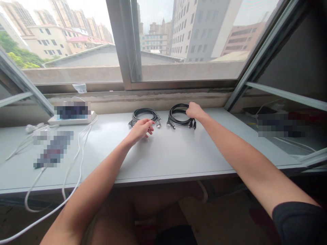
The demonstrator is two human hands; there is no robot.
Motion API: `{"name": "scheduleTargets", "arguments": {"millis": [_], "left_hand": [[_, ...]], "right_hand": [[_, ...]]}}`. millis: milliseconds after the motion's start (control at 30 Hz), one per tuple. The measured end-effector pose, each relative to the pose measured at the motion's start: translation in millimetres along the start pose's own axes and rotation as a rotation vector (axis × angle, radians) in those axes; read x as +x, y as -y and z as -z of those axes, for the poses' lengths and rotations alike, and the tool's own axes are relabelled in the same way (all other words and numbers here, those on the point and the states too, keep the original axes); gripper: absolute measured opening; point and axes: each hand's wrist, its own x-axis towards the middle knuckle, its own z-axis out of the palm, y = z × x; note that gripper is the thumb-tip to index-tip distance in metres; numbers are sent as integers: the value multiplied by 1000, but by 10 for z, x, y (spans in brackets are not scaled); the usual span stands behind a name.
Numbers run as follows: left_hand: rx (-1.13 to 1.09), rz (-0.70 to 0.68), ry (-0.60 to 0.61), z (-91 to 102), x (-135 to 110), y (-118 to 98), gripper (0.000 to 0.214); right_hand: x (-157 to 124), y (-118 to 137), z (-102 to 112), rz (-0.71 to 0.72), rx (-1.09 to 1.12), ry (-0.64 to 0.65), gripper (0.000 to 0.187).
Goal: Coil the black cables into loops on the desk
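Observation:
Two coils of black cable lie side by side on the grey table [163, 153] near the window. My right hand [194, 110] is closed on the right side of the right coiled cable [176, 119], and its fingertips are partly hidden. Dark plugs hang out of that coil below the hand. In front of the left coiled cable [145, 111] is my left hand [143, 129], its fingers loosely bent and apart with nothing between them. It covers the coil's near part. Metal-tipped connectors show at that coil's lower right.
A white power strip [93, 117] sits at the back left, with blurred items on and near it. White cords [82, 153] run from there over the table's front edge. Metal frame bars [288, 95] stand at the right, and the window [178, 81] is behind the table.

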Motion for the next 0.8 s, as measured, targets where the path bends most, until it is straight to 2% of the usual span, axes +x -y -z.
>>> {"name": "scheduleTargets", "arguments": {"millis": [100,167,300,433,567,633,700,800], "left_hand": [[96,-39,-32,30,15,32,25],[168,-79,-83,56,19,53,25],[294,-177,-242,126,37,78,23],[316,-205,-368,238,126,66,23],[501,-199,-527,395,308,28,21],[629,-159,-600,485,425,20,24],[749,-45,-625,573,548,30,34],[819,166,-471,672,707,64,30]], "right_hand": [[-48,37,10,-31,-153,13,60],[-94,48,2,-51,-247,52,64],[-146,18,-30,-34,-269,143,56],[-128,-24,-76,9,-240,104,44],[-90,-37,-113,19,-215,55,46],[-93,-37,-125,9,-171,42,49],[-127,-38,-141,-1,-118,5,56],[-221,-47,-174,11,-78,-89,67]]}}
